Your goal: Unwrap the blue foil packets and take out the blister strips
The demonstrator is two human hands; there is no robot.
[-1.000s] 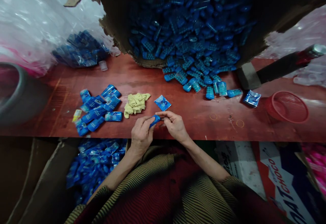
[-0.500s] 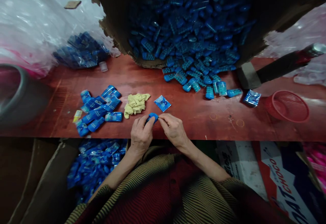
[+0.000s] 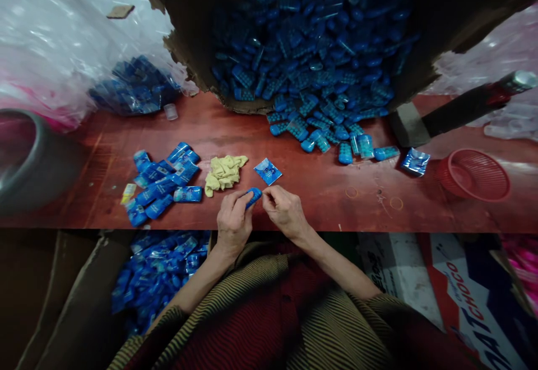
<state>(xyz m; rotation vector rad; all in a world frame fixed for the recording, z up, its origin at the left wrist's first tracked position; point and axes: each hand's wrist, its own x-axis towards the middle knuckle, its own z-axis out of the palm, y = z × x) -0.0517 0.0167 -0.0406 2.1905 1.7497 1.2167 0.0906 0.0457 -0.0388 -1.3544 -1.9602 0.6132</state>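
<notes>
Red tabletop [image 3: 319,213] beneath close handwork
Left hand [image 3: 232,218] grips; right hand [image 3: 286,208] pinches closed just beside, on what, if anything, I cannot tell; beyond lies yellow cloth [image 3: 226,174]; smallest, the blue container [image 3: 254,196] in the left hand's fingers.

bench [image 3: 319,204]: long reddish-brown top, runs right across the view, pale scuffs near the front edge on the right
box [image 3: 185,14]: big cardboard thing at the back, torn ragged edges, super dark inside
left bags [image 3: 54,17]: clear plastic piled up high, a bit of pink showing through low down
right bags [image 3: 471,59]: more cloudy plastic, just past the box
below edge, left: brown cardboard [image 3: 27,286], deep in shadow
below edge, right: grubby white carton [image 3: 414,274], next to a red, white and navy CHOCO carton [image 3: 477,308]
light: dim overall, soft shine on the bench and plastic
</notes>
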